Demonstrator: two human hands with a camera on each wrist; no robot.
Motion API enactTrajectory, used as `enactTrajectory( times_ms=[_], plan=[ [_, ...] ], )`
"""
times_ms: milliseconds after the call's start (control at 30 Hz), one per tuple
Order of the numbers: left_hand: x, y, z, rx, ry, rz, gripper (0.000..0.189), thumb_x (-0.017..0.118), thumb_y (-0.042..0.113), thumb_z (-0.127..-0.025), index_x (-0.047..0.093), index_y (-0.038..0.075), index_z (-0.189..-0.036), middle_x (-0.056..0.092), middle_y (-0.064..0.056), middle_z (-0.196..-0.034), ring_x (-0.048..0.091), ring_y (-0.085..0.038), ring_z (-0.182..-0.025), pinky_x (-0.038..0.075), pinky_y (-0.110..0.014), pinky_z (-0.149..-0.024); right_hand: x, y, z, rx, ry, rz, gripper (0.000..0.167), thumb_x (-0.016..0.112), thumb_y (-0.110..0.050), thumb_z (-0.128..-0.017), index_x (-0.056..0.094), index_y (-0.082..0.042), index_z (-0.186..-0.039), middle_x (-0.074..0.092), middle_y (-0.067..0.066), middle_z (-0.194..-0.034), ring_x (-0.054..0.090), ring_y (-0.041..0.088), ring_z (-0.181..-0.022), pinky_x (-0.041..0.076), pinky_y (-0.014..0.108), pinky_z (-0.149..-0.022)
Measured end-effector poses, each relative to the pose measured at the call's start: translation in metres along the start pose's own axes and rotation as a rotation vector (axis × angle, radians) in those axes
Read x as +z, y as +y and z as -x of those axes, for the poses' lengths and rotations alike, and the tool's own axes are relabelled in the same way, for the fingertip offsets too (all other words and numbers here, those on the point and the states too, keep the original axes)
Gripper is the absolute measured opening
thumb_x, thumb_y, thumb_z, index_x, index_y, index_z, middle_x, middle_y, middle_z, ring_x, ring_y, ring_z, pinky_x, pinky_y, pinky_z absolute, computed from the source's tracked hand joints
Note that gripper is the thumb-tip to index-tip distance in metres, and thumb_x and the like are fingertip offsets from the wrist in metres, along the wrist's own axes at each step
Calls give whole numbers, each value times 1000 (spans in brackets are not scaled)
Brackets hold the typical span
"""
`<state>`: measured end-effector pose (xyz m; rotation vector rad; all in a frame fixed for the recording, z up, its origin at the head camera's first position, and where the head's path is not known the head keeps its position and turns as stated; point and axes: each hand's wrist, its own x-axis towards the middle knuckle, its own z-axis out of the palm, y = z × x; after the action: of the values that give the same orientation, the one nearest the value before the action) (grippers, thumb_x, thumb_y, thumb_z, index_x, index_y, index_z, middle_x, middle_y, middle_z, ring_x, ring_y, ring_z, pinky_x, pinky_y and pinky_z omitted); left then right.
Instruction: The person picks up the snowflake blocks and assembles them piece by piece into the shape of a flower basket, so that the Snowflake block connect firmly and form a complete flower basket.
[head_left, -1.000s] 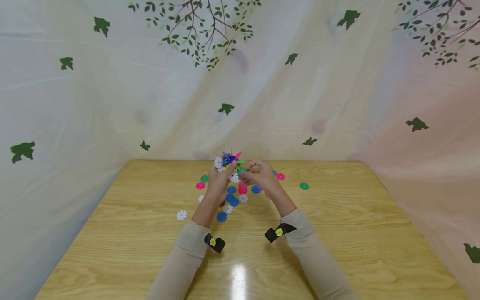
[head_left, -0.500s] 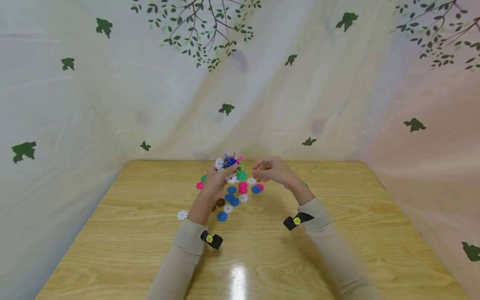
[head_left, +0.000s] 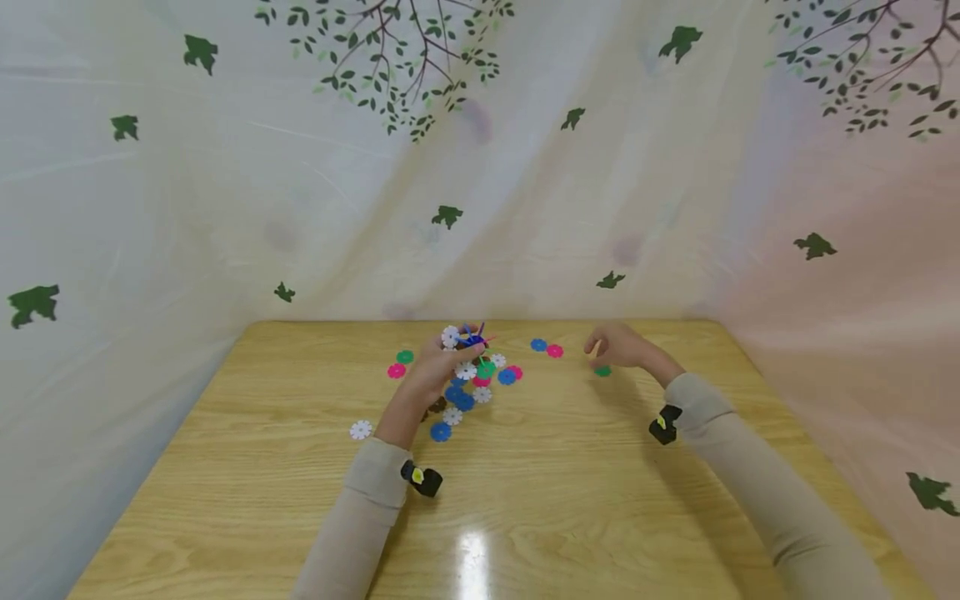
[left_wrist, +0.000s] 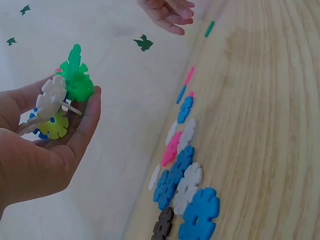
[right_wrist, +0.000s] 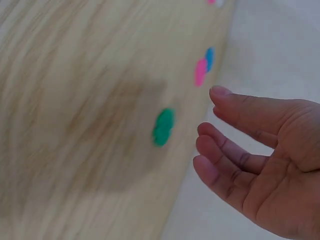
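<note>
"So, what is the left hand [head_left: 429,371] doing?"

"It's gripping a cluster of joined flower-shaped discs [left_wrist: 52,97], fingers curving round it, and holding it up over the far part of the wooden table [head_left: 562,500]. From the left wrist, green, white, yellow and blue pieces are showing in it."

"And the right hand [right_wrist: 265,160]?"

"That one is hovering well apart from the left, near the table's far edge. Its fingers are bending loosely, and its thumb is standing away from them. A green disc [right_wrist: 163,127] is lying flat on the table near it, and the fingertips are keeping apart from that."

"What's lying between the hands?"

"A blue disc [head_left: 538,345] and a pink disc [head_left: 555,351] are resting side by side. Closer to the left hand, a scatter of blue, white, pink and brown discs [head_left: 454,394] is spreading over the wood, some overlapping."

"And to the left?"

"A lone white disc [head_left: 361,430] is sitting apart from the others, while a pink piece [head_left: 396,371] and a green piece [head_left: 405,357] are lying close together farther back."

"Behind all that?"

"Pale cloth [head_left: 360,217] is hanging, printed with leafy branches and dark green shapes."
</note>
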<state>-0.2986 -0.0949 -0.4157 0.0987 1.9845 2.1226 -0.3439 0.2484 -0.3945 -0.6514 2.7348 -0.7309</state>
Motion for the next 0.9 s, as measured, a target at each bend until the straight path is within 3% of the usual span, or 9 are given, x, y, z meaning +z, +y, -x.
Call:
enactTrajectory(
  times_ms=[200, 400, 600, 767, 900],
  plan=[
    [1, -6, -1, 22, -50, -149, 50, 72, 25, -97, 57, 17, -144, 61, -9, -137, 58, -23, -119, 49, -39, -100, 7, 34, -1, 25, -30, 11, 24, 75, -1, -88, 70, 9, -110, 69, 26, -102, 65, 30, -88, 56, 39, -73],
    [-1, -11, -4, 36, -128, -152, 48, 70, 18, -98, 54, 12, -143, 69, -8, -116, 67, -16, -94, 55, -29, -84, 19, 53, -6, 19, 1, -21, 17, 79, 2, -82, 70, 5, -95, 72, 21, -95, 67, 30, -90, 58, 41, -80],
    [-1, -13, -5, 27, -161, -162, 49, 68, 16, -99, 53, 10, -145, 69, -2, -102, 65, -12, -85, 53, -27, -75, 24, 48, -8, 2, 10, -67, 21, 83, 1, -78, 65, 4, -89, 70, 20, -93, 65, 29, -90, 56, 41, -82],
    [-3, -17, -6, 23, -151, -160, 49, 67, 18, -100, 52, 11, -146, 72, -5, -108, 67, -13, -90, 52, -28, -75, 32, 34, -11, 25, 22, -180, 16, 77, 4, -83, 65, 6, -94, 70, 21, -93, 63, 22, -81, 54, 31, -69],
    [-2, -23, -8, 15, -108, -147, 48, 68, 21, -99, 53, 13, -145, 71, -8, -110, 66, -13, -87, 53, -30, -73, 37, 12, -9, 34, 56, -299, 15, 71, 2, -90, 64, 8, -102, 69, 21, -91, 60, 15, -71, 52, 29, -61]
  ],
)
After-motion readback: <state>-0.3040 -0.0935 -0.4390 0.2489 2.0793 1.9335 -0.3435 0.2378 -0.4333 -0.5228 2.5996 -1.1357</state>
